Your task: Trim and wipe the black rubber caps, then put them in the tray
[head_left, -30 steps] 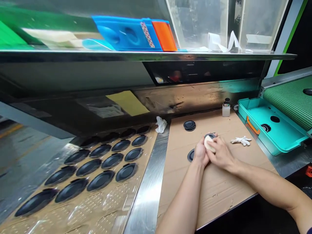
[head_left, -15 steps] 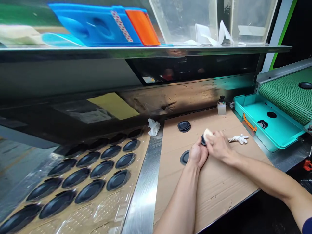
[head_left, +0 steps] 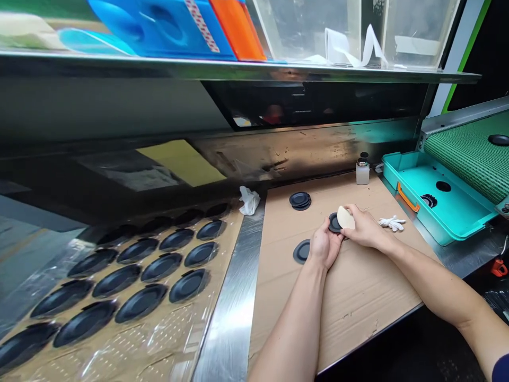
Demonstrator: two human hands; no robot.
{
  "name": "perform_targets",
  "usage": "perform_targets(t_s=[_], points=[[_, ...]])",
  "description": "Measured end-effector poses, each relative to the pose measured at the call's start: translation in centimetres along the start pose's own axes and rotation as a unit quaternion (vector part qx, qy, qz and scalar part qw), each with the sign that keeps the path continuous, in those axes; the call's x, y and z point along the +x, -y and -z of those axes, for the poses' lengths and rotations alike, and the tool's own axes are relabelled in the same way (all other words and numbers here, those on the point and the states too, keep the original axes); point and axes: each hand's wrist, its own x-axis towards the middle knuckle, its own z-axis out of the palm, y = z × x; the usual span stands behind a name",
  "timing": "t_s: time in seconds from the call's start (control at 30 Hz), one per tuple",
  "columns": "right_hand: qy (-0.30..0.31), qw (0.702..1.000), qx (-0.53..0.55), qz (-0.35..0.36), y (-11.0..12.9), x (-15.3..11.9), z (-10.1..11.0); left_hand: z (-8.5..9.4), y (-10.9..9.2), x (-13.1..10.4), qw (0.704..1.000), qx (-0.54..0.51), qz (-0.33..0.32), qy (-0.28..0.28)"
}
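Observation:
My left hand (head_left: 324, 246) is closed around the edge of a small round black disc (head_left: 334, 223), held over the cardboard sheet. In my right hand (head_left: 361, 228) is a cream-coloured pad, perhaps a sponge (head_left: 345, 218), gripped by its edge and overlapping the disc's right side. Whether the pad touches the disc's face I cannot tell. Just left of my left hand a black disc (head_left: 301, 251) lies flat, partly covered by the hand. Farther back sits a small stack of black discs (head_left: 300, 200).
Rows of black discs (head_left: 141, 303) lie in clear film at left. A crumpled white tissue (head_left: 249, 201), a small bottle (head_left: 362, 170) and a white glove (head_left: 392, 223) sit around the cardboard (head_left: 286, 329). At right are a teal tray (head_left: 457, 233) and a green conveyor belt (head_left: 469, 143).
My right hand has moved slightly right with the pad, turning it so its broad face shows. More of the disc in my left hand is visible. The view has tilted slightly.

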Motion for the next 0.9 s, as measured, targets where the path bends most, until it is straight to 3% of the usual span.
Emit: perform_targets(t_s=[0.1,0.2,0.3,0.67,0.8,0.9], points=[[0.042,0.999,-0.025,-0.009,1.3,-0.4,-0.3,0.0,0.2,-0.2,1.000,0.005,0.015,0.007],[0.013,0.996,-0.078,-0.040,1.9,0.1,-0.7,0.2,0.4,-0.2,1.000,0.006,0.003,0.011],[-0.021,0.991,-0.112,-0.068,1.7,0.8,-1.1,0.4,0.6,0.0,1.000,0.006,-0.021,-0.002],[0.014,0.992,-0.124,-0.038,1.0,0.6,-0.7,0.3,0.4,0.1,1.000,0.009,-0.004,0.001],[-0.025,0.984,-0.154,-0.086,0.5,0.2,-0.5,0.3,0.3,0.2,1.000,0.002,-0.007,-0.011],[-0.008,0.985,-0.152,-0.076,0.5,-0.1,-0.2,0.2,0.2,0.2,1.000,-0.001,-0.002,-0.025]])
